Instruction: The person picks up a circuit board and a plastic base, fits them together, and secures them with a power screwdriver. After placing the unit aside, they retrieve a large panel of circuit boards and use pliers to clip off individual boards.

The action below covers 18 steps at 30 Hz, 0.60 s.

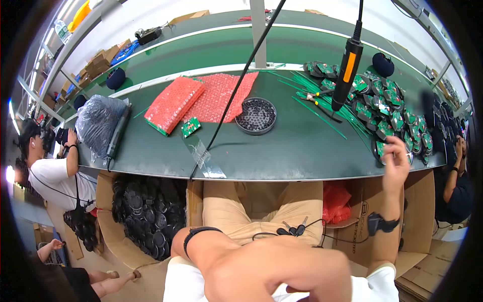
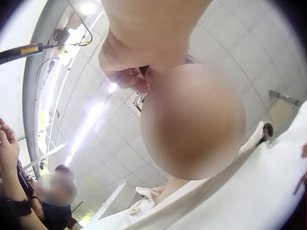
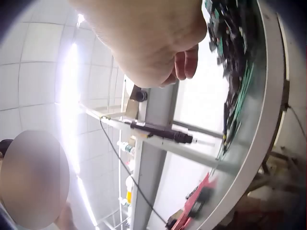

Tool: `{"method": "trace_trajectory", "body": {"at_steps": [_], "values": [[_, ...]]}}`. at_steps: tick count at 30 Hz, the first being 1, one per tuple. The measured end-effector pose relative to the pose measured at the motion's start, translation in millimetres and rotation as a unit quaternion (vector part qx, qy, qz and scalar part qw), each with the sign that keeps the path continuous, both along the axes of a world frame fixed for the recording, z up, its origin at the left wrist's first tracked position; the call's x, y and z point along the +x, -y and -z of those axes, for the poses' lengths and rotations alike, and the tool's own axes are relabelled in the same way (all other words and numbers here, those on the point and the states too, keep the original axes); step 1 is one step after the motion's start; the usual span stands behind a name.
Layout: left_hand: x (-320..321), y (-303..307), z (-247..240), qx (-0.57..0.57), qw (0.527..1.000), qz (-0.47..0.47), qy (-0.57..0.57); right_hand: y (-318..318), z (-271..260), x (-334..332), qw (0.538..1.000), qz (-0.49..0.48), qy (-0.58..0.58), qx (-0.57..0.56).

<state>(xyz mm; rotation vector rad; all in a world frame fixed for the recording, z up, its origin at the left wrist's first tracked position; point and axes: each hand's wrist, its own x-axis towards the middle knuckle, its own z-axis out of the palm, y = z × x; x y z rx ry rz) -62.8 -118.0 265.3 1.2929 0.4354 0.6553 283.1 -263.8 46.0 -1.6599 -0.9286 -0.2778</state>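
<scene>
Green circuit boards (image 1: 390,113), heaped at the right end of the bench (image 1: 302,146). Held the right hand (image 1: 396,160) just above the heap's near edge, fingers loosely curled; could not tell whether anything was pinched. Held the left hand (image 2: 127,72) up close to the face, fingers bent; could not tell its grip either. Above the heap, a hanging screwdriver (image 1: 347,75).
</scene>
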Motion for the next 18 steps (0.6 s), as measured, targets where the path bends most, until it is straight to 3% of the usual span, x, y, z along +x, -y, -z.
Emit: {"method": "trace_trajectory", "body": {"at_steps": [2, 3, 4, 6, 7, 8, 9, 11, 12, 14, 15, 17, 18], "values": [[12, -18, 52, 0.065, 0.981, -0.059, 0.175, -27, 2, -37, 0.998, -0.044, -0.047, 0.014], [11, -40, 81, 0.201, 0.838, 0.121, 0.493, -39, 7, -51, 0.996, -0.065, -0.057, 0.016], [-26, -60, 71, 0.141, 0.933, 0.227, 0.240, -53, 9, -67, 0.993, -0.088, -0.075, 0.027], [-20, -72, 91, 0.198, 0.911, 0.209, 0.295, -74, 18, -90, 0.986, -0.131, -0.101, 0.036], [-26, -82, 97, 0.239, 0.922, 0.222, 0.208, -83, 20, -100, 0.985, -0.141, -0.099, 0.028], [-28, -82, 108, 0.402, 0.896, 0.124, 0.143, -90, 24, -106, 0.984, -0.148, -0.093, 0.014], [-34, -84, 125, 0.414, 0.899, 0.143, 0.024, -96, 28, -111, 0.984, -0.158, -0.086, 0.000], [-41, -90, 186, 0.472, 0.855, 0.159, -0.146, -104, 43, -115, 0.981, -0.166, -0.098, -0.014], [-48, -92, 226, 0.505, 0.819, 0.150, -0.228, -107, 50, -115, 0.982, -0.153, -0.107, -0.023], [-58, -92, 301, 0.531, 0.648, 0.151, -0.525, -105, 57, -113, 0.991, -0.118, -0.008, -0.061], [-67, -84, 344, 0.516, 0.653, 0.143, -0.535, -107, 59, -114, 0.991, -0.116, 0.013, -0.064], [-87, -58, 406, 0.592, 0.461, 0.084, -0.656, -111, 53, -120, 0.988, -0.115, 0.051, -0.092], [-93, -49, 404, 0.675, 0.373, 0.129, -0.623, -111, 52, -120, 0.987, -0.112, 0.050, -0.102]]}}
